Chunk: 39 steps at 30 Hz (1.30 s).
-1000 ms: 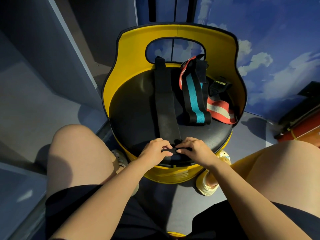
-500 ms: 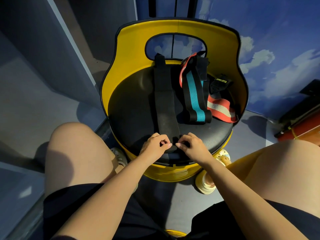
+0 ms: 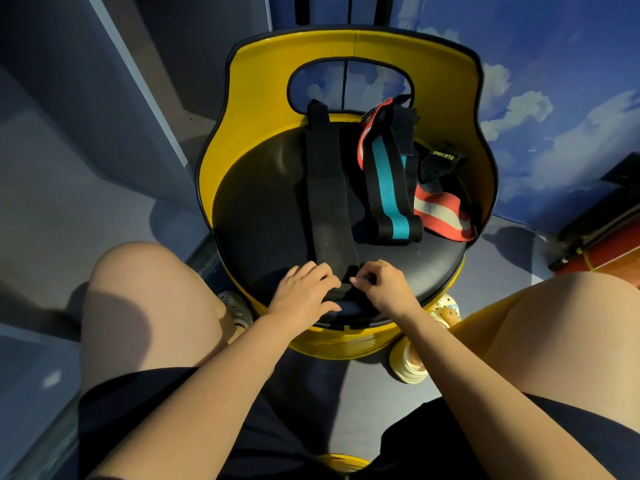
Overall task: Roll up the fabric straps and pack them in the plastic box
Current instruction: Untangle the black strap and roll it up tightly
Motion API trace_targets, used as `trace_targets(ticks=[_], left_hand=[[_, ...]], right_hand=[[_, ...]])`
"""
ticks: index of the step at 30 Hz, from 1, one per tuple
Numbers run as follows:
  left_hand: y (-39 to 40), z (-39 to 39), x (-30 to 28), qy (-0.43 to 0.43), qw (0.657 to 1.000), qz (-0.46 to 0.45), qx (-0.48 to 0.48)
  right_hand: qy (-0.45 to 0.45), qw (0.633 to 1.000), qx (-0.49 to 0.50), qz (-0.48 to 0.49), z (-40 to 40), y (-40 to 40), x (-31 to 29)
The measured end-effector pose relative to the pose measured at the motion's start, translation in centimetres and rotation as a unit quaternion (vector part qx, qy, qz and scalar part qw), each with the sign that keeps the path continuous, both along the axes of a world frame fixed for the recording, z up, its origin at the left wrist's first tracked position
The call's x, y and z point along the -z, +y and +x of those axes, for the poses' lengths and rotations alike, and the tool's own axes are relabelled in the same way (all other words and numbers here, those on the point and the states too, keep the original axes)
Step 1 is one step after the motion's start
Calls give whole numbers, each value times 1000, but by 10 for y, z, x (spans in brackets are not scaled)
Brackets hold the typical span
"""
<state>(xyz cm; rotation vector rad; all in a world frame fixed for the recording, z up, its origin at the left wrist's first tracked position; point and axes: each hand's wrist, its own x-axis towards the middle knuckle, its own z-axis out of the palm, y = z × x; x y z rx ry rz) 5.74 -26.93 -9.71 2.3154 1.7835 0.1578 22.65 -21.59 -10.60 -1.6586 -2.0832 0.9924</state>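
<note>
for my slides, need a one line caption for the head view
Both hands, left hand and right hand, roll the near end of a black strap on a yellow chair.

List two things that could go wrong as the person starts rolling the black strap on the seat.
1. The roll is only begun at the near end of the black strap, between the left hand and right hand; a loose grip could let it unwind.
2. It sits near the edge of the seat, so it might slip off.
</note>
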Motion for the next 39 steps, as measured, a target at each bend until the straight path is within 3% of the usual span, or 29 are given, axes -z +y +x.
trace_targets(ticks=[3,8,13,16,21,25,30,34,36,39], left_hand=[[0,2,-1,1,1000,-9,-10],[4,3,-3,-92,991,-60,-77],[15,-3,-3,-160,974,-110,-115],[20,-6,-1,-222,955,-136,-143],[24,-8,-5,-212,948,-161,-174],[21,-6,-6,-208,952,-122,-191],[17,-3,-1,-95,983,-52,-150],[17,1,1,-59,990,-7,-128],[18,2,1,-91,986,-17,-139],[19,8,-1,-220,946,-82,-222]], right_hand=[[6,999,-14,49,0,-4,1],[5,986,-78,146,4,-11,3],[-31,976,-169,138,16,-5,4],[-45,974,-151,162,15,-6,6],[-3,988,-117,99,10,-1,0],[0,993,-103,61,8,7,-2],[-25,995,-94,29,6,20,-4],[-41,994,-102,-3,5,28,-9],[-38,994,-98,-17,5,30,-12],[-24,994,-101,-20,5,31,-13]])
